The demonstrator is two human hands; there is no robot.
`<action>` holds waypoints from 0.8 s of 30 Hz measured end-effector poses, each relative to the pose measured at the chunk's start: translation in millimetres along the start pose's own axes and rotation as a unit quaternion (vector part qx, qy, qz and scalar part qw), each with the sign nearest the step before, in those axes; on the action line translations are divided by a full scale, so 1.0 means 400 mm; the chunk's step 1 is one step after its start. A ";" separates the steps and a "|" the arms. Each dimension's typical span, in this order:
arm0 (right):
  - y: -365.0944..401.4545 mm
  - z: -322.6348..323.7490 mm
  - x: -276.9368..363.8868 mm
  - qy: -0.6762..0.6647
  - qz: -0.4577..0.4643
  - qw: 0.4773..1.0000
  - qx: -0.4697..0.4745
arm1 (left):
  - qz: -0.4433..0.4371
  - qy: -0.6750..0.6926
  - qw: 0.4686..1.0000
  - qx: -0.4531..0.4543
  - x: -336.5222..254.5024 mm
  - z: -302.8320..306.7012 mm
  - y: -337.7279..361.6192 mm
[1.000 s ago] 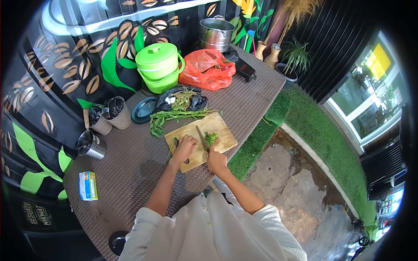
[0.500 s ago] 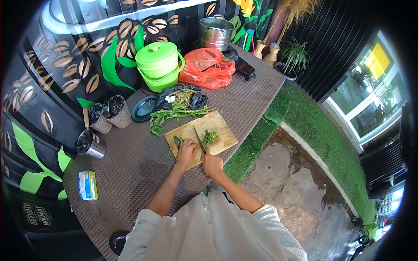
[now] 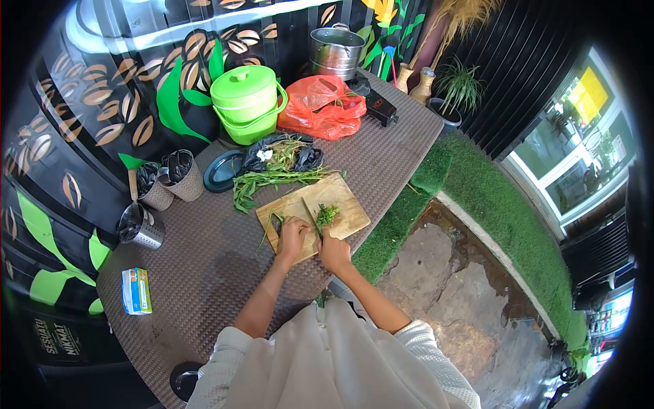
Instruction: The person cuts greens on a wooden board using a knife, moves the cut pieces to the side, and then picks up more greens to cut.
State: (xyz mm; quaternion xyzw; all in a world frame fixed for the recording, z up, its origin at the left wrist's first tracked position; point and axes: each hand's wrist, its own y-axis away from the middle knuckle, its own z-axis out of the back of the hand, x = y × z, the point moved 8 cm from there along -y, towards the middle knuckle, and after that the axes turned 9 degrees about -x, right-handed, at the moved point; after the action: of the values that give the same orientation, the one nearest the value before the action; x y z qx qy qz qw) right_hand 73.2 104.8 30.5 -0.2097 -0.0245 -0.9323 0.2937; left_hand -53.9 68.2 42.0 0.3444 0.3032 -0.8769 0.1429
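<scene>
On a wooden cutting board near the table's edge, my right hand is closed round the handle of a knife. Its blade points away from me across the board. My left hand presses down left of the blade, fingers curled over long green stems that stick out on its left side. A small heap of chopped greens lies just right of the blade. Behind the board rests a bunch of leafy green stalks. The fingertips of my left hand are partly hidden.
Behind the stalks sit a black plastic bag with plant scraps and a dark plate. Farther back stand a green lidded bucket, a red plastic bag, a portable stove and a metal pot. Utensil holders stand left.
The view has shifted very slightly. Both hands, the knife and the greens stay in nearly the same places on the board.
</scene>
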 end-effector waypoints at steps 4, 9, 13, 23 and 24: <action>0.016 0.009 0.002 0.017 0.017 0.999 0.037 | -0.015 -0.011 0.999 -0.033 -0.030 0.001 0.030; 0.032 -0.032 0.013 0.030 -0.007 0.998 0.052 | -0.023 -0.033 0.997 -0.067 -0.036 0.004 0.043; -0.020 -0.026 0.022 0.051 0.043 0.996 0.054 | -0.054 -0.056 0.995 -0.070 -0.051 0.008 0.057; -0.017 -0.045 0.024 0.039 0.041 0.998 0.029 | -0.041 -0.044 0.994 -0.087 -0.045 0.021 0.053; -0.029 -0.037 0.029 0.037 0.056 0.998 0.021 | -0.038 -0.036 0.995 -0.088 -0.048 0.024 0.054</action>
State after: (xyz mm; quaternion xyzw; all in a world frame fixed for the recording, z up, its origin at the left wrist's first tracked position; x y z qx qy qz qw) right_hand 52.7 105.5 22.5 -0.1701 -0.0211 -0.9207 0.3508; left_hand -34.9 46.1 51.3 0.2865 0.3869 -0.8635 0.1504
